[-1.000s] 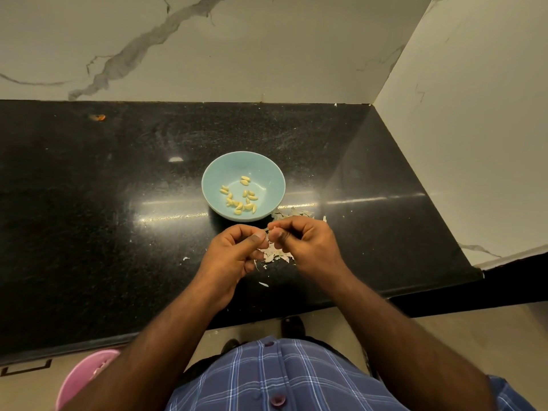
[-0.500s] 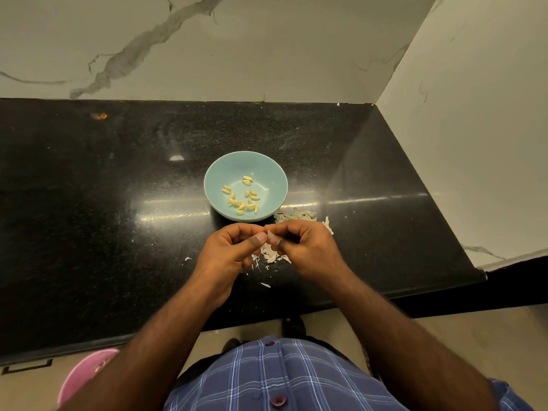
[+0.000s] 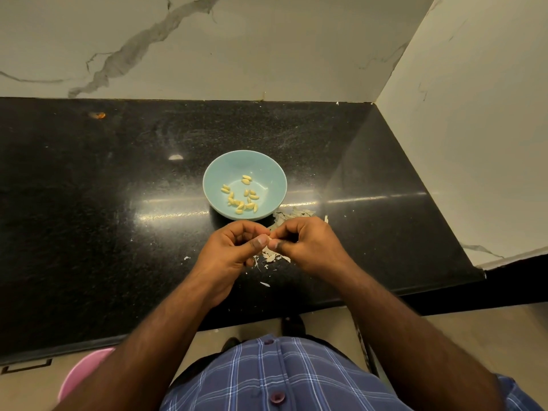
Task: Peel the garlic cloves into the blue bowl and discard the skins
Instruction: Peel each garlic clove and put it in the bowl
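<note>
A blue bowl (image 3: 261,170) stands on the black counter and holds several peeled yellow garlic cloves (image 3: 240,195). Just in front of it my left hand (image 3: 229,253) and my right hand (image 3: 308,247) meet fingertip to fingertip. Between them they pinch a small garlic clove (image 3: 270,238), of which only a pale sliver shows. Loose white garlic skins (image 3: 271,256) lie on the counter beneath my hands, and more skins (image 3: 292,215) sit to the right of the bowl.
The black stone counter (image 3: 103,218) ends at a marble back wall and a side wall (image 3: 474,129) on the right. A pink bin (image 3: 80,378) stands on the floor at lower left, below the counter's front edge. An orange speck (image 3: 98,115) lies far left.
My hands have stayed together in front of the bowl, the fingers shifting slightly on the clove. The bowl and skins have not moved.
</note>
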The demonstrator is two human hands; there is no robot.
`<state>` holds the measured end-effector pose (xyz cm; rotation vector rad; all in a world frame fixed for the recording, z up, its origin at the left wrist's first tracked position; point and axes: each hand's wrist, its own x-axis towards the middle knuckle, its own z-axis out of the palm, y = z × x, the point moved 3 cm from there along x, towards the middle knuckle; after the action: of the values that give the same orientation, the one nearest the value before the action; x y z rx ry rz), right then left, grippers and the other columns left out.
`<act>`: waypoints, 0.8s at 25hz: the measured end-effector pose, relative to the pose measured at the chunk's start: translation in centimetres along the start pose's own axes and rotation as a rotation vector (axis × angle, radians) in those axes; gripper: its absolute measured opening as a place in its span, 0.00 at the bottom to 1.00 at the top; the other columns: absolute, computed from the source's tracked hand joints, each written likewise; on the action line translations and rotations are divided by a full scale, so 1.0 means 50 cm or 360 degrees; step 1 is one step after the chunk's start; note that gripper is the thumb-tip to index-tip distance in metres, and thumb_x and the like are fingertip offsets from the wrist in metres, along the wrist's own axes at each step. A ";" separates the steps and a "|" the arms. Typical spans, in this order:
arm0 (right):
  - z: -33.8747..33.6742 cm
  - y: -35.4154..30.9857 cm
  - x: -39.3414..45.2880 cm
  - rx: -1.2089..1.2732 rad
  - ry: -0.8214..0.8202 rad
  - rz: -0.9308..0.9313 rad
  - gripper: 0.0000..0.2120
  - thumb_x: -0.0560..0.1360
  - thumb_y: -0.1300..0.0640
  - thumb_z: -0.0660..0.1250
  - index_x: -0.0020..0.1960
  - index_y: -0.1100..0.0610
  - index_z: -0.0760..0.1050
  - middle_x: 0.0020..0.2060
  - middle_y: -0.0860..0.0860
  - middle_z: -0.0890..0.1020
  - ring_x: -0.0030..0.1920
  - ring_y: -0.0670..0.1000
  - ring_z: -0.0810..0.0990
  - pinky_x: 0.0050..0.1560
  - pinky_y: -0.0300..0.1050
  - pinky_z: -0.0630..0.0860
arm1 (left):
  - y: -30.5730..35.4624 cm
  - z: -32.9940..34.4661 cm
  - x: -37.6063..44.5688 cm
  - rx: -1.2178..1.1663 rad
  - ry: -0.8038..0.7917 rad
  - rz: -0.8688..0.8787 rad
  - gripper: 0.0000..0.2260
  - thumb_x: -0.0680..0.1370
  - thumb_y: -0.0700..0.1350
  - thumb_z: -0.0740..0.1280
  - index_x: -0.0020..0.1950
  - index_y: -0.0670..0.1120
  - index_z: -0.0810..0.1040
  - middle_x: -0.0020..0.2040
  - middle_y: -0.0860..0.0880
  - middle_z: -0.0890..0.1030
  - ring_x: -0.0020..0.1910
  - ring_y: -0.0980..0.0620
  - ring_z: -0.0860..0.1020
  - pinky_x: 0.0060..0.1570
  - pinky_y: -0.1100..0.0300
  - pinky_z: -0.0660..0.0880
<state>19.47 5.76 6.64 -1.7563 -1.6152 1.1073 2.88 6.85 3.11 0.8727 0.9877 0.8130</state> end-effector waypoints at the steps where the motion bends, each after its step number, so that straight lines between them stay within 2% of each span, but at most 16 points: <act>1: 0.001 0.001 0.000 0.0076 -0.0025 0.0029 0.03 0.74 0.56 0.76 0.43 0.49 0.84 0.36 0.45 0.85 0.38 0.43 0.83 0.43 0.42 0.80 | 0.001 0.001 0.000 0.0002 -0.0009 0.0006 0.03 0.75 0.39 0.72 0.47 0.46 0.84 0.41 0.47 0.82 0.35 0.54 0.73 0.34 0.61 0.68; 4: 0.008 0.005 -0.009 0.0552 -0.0151 0.0217 0.05 0.75 0.62 0.75 0.41 0.54 0.84 0.34 0.50 0.84 0.34 0.45 0.79 0.38 0.41 0.77 | 0.002 -0.003 0.000 0.0098 -0.0057 0.0033 0.10 0.78 0.36 0.70 0.42 0.50 0.85 0.39 0.49 0.82 0.33 0.57 0.72 0.34 0.62 0.68; 7: 0.012 0.010 -0.018 0.0803 -0.0238 0.0365 0.05 0.75 0.64 0.74 0.41 0.58 0.83 0.34 0.53 0.83 0.31 0.45 0.78 0.36 0.40 0.76 | 0.003 -0.003 -0.007 0.0114 -0.0113 0.0027 0.08 0.78 0.37 0.69 0.45 0.49 0.85 0.39 0.48 0.81 0.35 0.56 0.73 0.34 0.62 0.68; 10: 0.007 0.012 -0.011 0.0463 -0.0009 0.0138 0.01 0.74 0.61 0.76 0.43 0.57 0.85 0.36 0.50 0.85 0.37 0.46 0.83 0.41 0.43 0.81 | -0.010 -0.002 -0.006 0.0138 0.0006 -0.0016 0.04 0.79 0.40 0.69 0.48 0.44 0.83 0.37 0.51 0.81 0.36 0.57 0.74 0.35 0.61 0.67; 13: 0.017 0.013 -0.011 -0.0022 0.0315 -0.0228 0.03 0.72 0.60 0.78 0.43 0.56 0.84 0.38 0.45 0.84 0.39 0.43 0.81 0.43 0.37 0.79 | -0.017 0.007 0.000 0.0025 0.0106 -0.0184 0.06 0.80 0.38 0.67 0.49 0.44 0.84 0.37 0.51 0.82 0.36 0.57 0.74 0.35 0.62 0.66; 14: 0.021 0.012 -0.013 -0.0158 0.0418 -0.0394 0.04 0.71 0.61 0.78 0.42 0.56 0.84 0.37 0.45 0.83 0.38 0.43 0.80 0.41 0.37 0.77 | -0.020 0.011 0.001 -0.0061 0.0113 -0.0253 0.06 0.80 0.38 0.67 0.49 0.43 0.84 0.38 0.50 0.82 0.36 0.57 0.74 0.35 0.63 0.66; 17: 0.030 0.015 -0.018 -0.0541 0.0633 -0.0868 0.06 0.70 0.67 0.74 0.39 0.58 0.80 0.36 0.50 0.81 0.38 0.50 0.78 0.38 0.47 0.77 | -0.029 0.020 -0.002 -0.0334 0.0086 -0.0454 0.07 0.81 0.39 0.65 0.49 0.42 0.83 0.39 0.49 0.82 0.34 0.57 0.76 0.30 0.66 0.69; 20: 0.032 0.019 -0.023 -0.0761 0.0657 -0.1037 0.04 0.71 0.67 0.71 0.41 0.60 0.80 0.38 0.53 0.81 0.40 0.53 0.78 0.37 0.48 0.77 | -0.030 0.022 -0.008 -0.0404 0.0102 -0.0521 0.06 0.81 0.42 0.67 0.49 0.43 0.83 0.38 0.49 0.82 0.34 0.57 0.77 0.29 0.66 0.70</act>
<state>18.71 4.23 5.28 -1.3984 -2.0478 0.0541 4.01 5.59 2.22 0.4534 1.0248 0.6698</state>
